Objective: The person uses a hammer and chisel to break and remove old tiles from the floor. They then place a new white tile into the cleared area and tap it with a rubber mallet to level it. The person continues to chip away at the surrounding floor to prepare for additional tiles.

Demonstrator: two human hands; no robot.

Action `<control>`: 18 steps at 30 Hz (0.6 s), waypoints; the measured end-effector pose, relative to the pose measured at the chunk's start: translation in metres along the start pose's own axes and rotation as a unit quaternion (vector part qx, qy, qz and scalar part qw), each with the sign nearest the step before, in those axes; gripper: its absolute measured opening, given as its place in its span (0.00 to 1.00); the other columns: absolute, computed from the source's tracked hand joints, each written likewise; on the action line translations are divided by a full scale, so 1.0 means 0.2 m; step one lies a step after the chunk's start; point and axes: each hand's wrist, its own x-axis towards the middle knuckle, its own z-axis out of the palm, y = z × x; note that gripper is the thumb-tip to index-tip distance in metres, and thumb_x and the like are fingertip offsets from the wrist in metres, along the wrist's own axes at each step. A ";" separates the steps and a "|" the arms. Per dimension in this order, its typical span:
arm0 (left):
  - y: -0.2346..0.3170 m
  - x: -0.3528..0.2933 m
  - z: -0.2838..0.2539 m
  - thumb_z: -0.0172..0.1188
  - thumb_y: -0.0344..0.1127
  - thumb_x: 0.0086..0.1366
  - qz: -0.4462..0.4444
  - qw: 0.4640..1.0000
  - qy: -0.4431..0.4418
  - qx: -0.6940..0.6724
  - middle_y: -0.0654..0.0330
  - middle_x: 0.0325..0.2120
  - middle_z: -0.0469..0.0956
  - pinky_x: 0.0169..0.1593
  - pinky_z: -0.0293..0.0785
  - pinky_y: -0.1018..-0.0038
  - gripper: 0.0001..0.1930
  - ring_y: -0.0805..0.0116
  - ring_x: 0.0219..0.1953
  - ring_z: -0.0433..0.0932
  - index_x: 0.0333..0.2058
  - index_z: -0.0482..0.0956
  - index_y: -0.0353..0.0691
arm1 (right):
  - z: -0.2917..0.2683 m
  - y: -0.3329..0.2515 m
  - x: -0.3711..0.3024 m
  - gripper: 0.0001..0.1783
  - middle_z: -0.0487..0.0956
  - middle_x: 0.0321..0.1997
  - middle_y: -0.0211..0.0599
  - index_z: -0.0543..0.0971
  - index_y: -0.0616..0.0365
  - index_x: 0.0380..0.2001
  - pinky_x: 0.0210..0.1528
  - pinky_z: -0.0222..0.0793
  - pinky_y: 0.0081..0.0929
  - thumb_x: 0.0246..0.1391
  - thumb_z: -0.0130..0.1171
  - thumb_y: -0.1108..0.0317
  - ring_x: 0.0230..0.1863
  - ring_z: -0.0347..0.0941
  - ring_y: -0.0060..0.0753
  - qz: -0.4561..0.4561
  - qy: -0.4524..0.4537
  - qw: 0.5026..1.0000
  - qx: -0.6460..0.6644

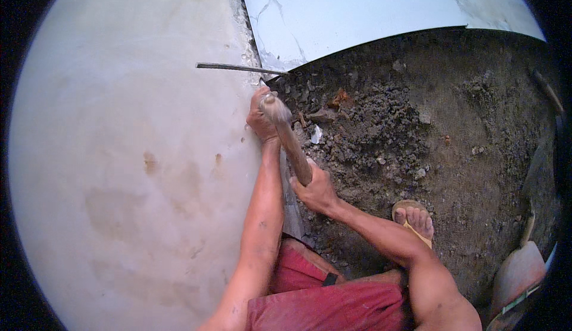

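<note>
Currently, both hands are at work along the seam where a smooth grey concrete slab (131,170) meets bare dark soil (471,146). Right hand (317,189): fingers wrapped firmly around the lower part of a wooden-handled hammer (294,152), close to the butt, with no visible gap in the grip. Left hand (263,115): curled into a fist at the slab edge, farther from the body than the right; a narrow metal piece (262,82) shows just past its far side, apparently held, though most of it is hidden and its type cannot be confirmed. Key relation: the hammer's long axis runs from the right hand away from the body and slightly leftward, so its head lies directly in line with the left fist and overlaps it in view. The left hand is therefore nearer to the head, the right to the butt. Head outline blurred; cannot tell whether it touches the fist or is raised above it. Beyond the fist, a thin dark bar (232,67) lies crosswise, one end over the concrete, the other by the corner of a pale veined panel (357,9). To the right of the hands: loose rubble (387,131) and a white chip (317,134). Nearer the body, a foot in a yellow sandal (424,235) stands on the soil; a shovel (517,271) lies at the lower right.
</note>
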 end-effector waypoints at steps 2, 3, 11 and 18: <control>-0.14 0.03 0.01 0.57 0.33 0.53 0.133 0.987 0.043 -0.085 0.59 0.35 0.79 0.41 0.73 0.73 0.11 0.67 0.36 0.78 0.36 0.76 0.39 | 0.06 0.07 -0.03 0.18 0.75 0.29 0.50 0.70 0.61 0.39 0.37 0.69 0.37 0.45 0.58 0.64 0.34 0.73 0.47 -0.085 0.011 0.996 0.009; -0.15 0.01 0.02 0.57 0.33 0.53 0.146 0.983 0.033 -0.107 0.58 0.35 0.79 0.40 0.73 0.73 0.11 0.67 0.36 0.78 0.36 0.76 0.39 | 0.06 0.10 -0.03 0.17 0.75 0.27 0.47 0.70 0.62 0.38 0.36 0.68 0.34 0.46 0.57 0.65 0.31 0.72 0.40 -0.100 0.012 0.995 0.020; 0.02 0.01 0.05 0.62 0.25 0.51 0.056 0.996 0.069 -0.018 0.57 0.32 0.77 0.40 0.72 0.75 0.10 0.69 0.35 0.75 0.34 0.76 0.36 | 0.00 -0.01 0.01 0.18 0.75 0.26 0.51 0.71 0.57 0.37 0.33 0.69 0.39 0.43 0.58 0.61 0.31 0.73 0.53 -0.065 -0.014 0.997 -0.036; 0.13 0.00 0.08 0.63 0.27 0.52 0.016 0.998 0.061 0.027 0.60 0.30 0.78 0.40 0.70 0.75 0.09 0.72 0.34 0.74 0.34 0.76 0.37 | -0.04 0.05 0.08 0.14 0.75 0.25 0.51 0.69 0.56 0.32 0.31 0.68 0.43 0.40 0.57 0.65 0.32 0.73 0.57 -0.050 -0.023 0.996 -0.077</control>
